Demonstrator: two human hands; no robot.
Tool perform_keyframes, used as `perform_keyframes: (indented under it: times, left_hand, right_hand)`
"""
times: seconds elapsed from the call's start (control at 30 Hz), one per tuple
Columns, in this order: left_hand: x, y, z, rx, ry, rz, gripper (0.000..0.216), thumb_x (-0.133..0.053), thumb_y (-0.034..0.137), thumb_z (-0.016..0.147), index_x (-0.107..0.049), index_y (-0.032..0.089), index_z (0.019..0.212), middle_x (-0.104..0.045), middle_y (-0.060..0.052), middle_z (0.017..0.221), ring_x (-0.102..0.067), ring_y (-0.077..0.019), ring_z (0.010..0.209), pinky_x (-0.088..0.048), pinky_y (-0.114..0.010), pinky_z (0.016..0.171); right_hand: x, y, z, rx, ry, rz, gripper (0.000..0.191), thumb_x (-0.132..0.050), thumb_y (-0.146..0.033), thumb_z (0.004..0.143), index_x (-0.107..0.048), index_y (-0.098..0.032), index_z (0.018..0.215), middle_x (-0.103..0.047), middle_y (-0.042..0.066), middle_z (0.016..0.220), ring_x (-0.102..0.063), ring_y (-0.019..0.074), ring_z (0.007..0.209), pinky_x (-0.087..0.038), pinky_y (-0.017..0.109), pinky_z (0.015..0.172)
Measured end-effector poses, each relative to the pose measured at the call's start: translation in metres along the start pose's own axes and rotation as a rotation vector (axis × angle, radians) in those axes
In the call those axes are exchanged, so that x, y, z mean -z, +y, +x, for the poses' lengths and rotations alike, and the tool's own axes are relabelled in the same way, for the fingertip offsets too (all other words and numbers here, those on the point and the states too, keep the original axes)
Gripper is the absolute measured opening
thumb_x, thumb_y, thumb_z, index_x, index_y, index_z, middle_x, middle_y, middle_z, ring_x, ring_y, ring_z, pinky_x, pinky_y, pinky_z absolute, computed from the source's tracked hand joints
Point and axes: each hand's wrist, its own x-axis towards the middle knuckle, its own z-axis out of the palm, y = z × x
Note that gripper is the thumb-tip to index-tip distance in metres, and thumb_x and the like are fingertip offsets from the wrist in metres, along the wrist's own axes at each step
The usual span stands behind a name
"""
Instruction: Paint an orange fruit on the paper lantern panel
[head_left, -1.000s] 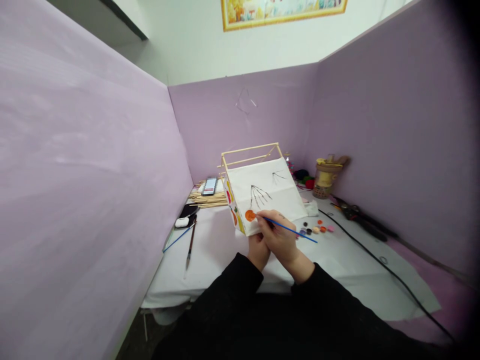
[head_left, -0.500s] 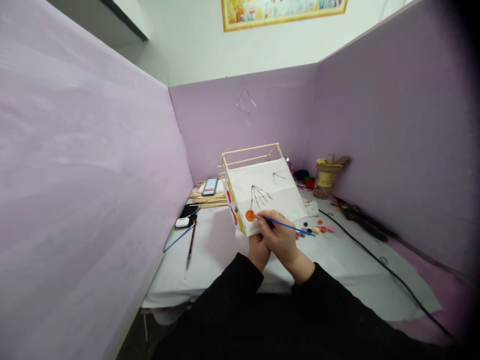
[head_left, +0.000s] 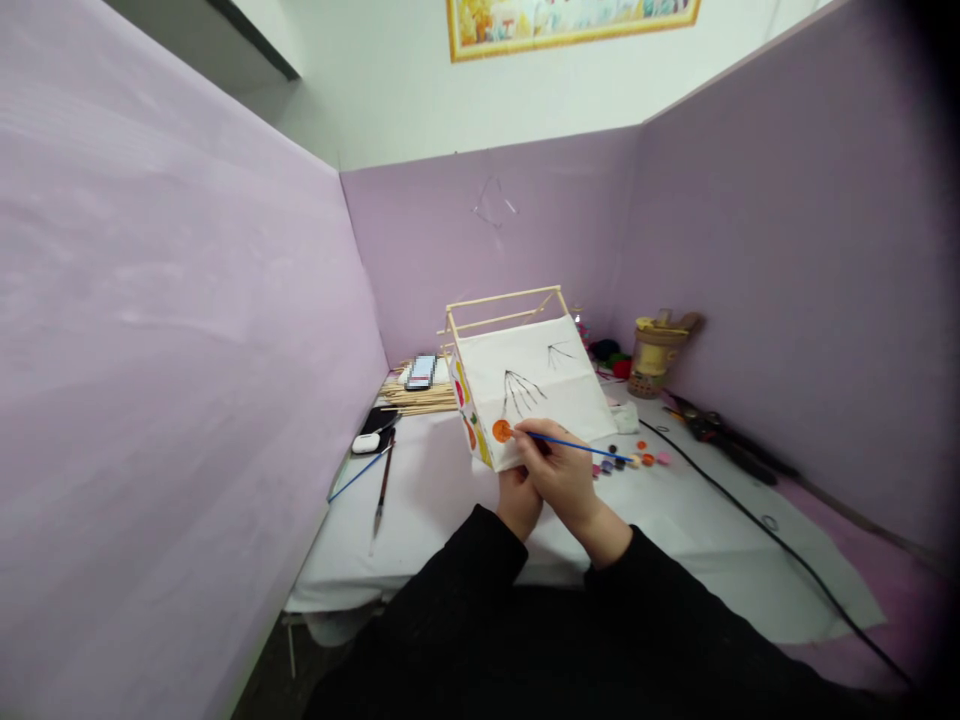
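My right hand (head_left: pixel 559 470) pinches a thin blue paintbrush (head_left: pixel 574 443), its tip at an orange painted disc (head_left: pixel 502 431) low on a white panel. That panel covers one face of a box-shaped lantern frame (head_left: pixel 536 385) made of thin wooden sticks, tilted up toward me. Dark branching lines are drawn above the disc, and the left side face carries colourful painted shapes. Beneath the lower edge, my left hand (head_left: pixel 519 498) supports the frame; its fingers are mostly hidden behind the panel and my right hand.
Small paint pots (head_left: pixel 637 460) stand right of my hands. A brown-handled brush (head_left: pixel 385 485), another blue brush (head_left: pixel 360 473), a white earbud case (head_left: pixel 366 443), wooden sticks (head_left: pixel 420 398) and a phone (head_left: pixel 421 371) lie left. Pliers (head_left: pixel 720 440), a black cable (head_left: pixel 742 510) and a yellow-brown container (head_left: pixel 651 357) are right.
The back end of the blue brush has swung slightly upward, while its tip stays at the orange disc. The lantern frame and my left hand hold nearly the same place.
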Motion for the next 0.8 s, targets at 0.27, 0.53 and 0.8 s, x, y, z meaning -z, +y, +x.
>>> perform_keyframes:
  times: [0.27,0.53,0.8]
  left_hand:
    - [0.001,-0.006,0.001,-0.016,0.016,-0.007,0.047,-0.072,0.039,0.07,-0.061,0.019,0.111,-0.063,-0.01,0.121,-0.05,-0.0279,0.124,-0.033,-0.043,0.11]
    - [0.0,0.001,0.0,0.01,0.016,0.011,0.045,-0.073,0.039,0.068,-0.063,0.017,0.106,-0.066,-0.011,0.117,-0.052,-0.0301,0.122,-0.033,-0.046,0.11]
    - [-0.004,0.01,-0.001,0.054,0.021,-0.001,0.039,-0.076,0.034,0.065,-0.065,0.019,0.099,-0.067,-0.01,0.113,-0.05,-0.0311,0.124,-0.028,-0.047,0.113]
  right_hand:
    - [0.0,-0.001,0.0,-0.005,-0.01,0.017,0.009,-0.058,-0.023,0.082,-0.066,-0.022,0.085,-0.069,0.002,0.079,-0.065,0.0167,0.074,-0.052,0.03,0.07]
    - [0.001,-0.003,0.0,-0.003,0.008,0.002,0.008,-0.058,-0.023,0.081,-0.066,-0.021,0.082,-0.068,0.002,0.077,-0.065,0.0168,0.071,-0.052,0.03,0.069]
    - [-0.001,0.003,-0.003,-0.022,0.078,0.036,0.011,-0.058,-0.024,0.082,-0.067,-0.023,0.087,-0.069,0.003,0.081,-0.065,0.0175,0.074,-0.053,0.031,0.069]
